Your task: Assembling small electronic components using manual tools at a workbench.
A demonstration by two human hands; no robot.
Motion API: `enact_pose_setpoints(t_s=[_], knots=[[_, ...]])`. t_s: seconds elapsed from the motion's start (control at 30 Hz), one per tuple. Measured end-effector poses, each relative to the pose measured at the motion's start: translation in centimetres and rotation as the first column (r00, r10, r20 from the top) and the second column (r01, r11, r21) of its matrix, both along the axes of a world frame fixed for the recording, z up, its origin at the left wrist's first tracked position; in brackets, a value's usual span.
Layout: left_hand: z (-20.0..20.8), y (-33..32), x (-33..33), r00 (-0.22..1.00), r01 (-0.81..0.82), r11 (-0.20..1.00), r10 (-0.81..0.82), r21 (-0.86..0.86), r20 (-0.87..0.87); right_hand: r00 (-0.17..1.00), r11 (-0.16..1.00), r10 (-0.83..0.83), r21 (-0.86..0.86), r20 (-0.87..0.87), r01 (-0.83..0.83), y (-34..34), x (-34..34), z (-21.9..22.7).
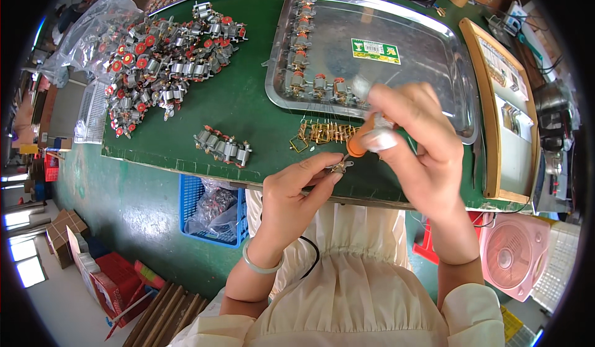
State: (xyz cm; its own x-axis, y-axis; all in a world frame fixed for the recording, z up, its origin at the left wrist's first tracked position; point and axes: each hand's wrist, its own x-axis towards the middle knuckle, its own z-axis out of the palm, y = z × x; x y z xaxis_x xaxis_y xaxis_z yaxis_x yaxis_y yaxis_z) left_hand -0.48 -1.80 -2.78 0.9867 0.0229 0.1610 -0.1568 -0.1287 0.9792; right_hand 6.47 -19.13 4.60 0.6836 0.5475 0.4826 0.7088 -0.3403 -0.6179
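Observation:
My left hand [297,186] pinches a small metal part [338,166] at the table's front edge. My right hand [418,142], with white wrapping on its thumb and a finger, grips an orange tapered tool [358,144]. The tool's narrow end points down at the small part; its exact kind I cannot make out. Just beyond both hands lies a bunch of brass wire frames [322,132]. Behind them stands a metal tray [421,27] with small motors [298,81] lined along its left and near sides. A short row of similar motors [222,146] lies left of my left hand.
A big heap of small motors [167,58] covers the table's left, beside a clear plastic bag [102,27]. A wooden-framed box [496,105] stands at the right. Below the table are a blue crate [232,238] and a pink fan [514,254].

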Motion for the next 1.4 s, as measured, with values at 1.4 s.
enact_pose_setpoints(t_s=[1.4], knots=[[1.5,0.6,0.6,0.926,0.09,0.597,-0.346,-0.797,-0.154,0.531,0.551,0.39,0.653,-0.752,0.52,2.9,-4.6,-4.4]])
